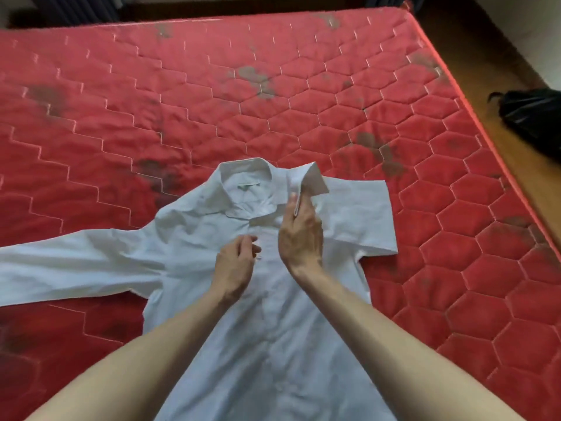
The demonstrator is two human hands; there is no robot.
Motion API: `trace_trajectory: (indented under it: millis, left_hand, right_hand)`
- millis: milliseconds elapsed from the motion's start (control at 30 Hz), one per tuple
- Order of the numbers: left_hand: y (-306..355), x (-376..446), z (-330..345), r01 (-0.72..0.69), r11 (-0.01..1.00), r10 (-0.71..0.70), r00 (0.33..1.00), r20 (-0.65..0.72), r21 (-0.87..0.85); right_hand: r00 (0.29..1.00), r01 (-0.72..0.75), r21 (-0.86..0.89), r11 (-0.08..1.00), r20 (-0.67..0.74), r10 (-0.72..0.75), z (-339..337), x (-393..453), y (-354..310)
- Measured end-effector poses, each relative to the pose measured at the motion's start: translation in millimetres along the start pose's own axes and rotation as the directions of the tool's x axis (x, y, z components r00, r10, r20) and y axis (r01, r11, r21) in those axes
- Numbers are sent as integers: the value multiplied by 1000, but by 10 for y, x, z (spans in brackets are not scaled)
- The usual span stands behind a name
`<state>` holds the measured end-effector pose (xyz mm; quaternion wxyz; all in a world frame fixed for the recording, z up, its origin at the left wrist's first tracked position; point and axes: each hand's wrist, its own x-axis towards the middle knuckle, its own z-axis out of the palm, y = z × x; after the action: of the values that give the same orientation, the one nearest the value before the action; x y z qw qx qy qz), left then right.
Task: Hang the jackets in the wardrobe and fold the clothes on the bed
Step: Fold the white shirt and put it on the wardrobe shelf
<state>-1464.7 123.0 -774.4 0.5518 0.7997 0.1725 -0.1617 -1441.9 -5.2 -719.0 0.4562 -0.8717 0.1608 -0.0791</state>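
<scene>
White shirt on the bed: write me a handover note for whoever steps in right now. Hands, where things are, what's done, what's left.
Left hand: fingers curled, pinching the front placket of the white shirt at chest height.
Right hand: holds the right collar point, lifted off the shirt.
The shirt lies front up on the red mattress, collar away from the person. One sleeve is spread out flat to the left; the other is already folded short on the right.
Done: shirt laid out, one sleeve folded.
Left: settle the collar, fold the left sleeve and body. No jackets or wardrobe in view. A black bag lies on the floor to the right.
</scene>
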Motion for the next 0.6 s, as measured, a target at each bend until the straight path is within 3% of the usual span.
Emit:
trace_trajectory:
  millis: [167, 367, 467, 533, 600]
  left_hand:
    - [-238, 151, -1041, 21, 983, -38, 995, -91, -185]
    - [-464, 376, -1751, 293, 896, -285, 956, 73, -335]
    - [-567, 443, -1805, 318, 903, -301, 948, 104, -289]
    - [-704, 461, -1838, 277, 944, -277, 961, 26, -178]
    - [-917, 486, -1894, 243, 966, -249, 965, -80, -84]
  right_hand:
    - [977, 140, -37, 989, 168, -132, 1071, -587, -446]
    - [907, 257, -179, 950, 383, -174, 1746, -922, -475]
    - [848, 403, -349, 846, 490, -202, 1900, -978, -329]
    - [819, 430, -443, 786, 557, -134, 1939, -1046, -268]
    - [851, 437, -429, 791, 482, -208, 1920, -1081, -199]
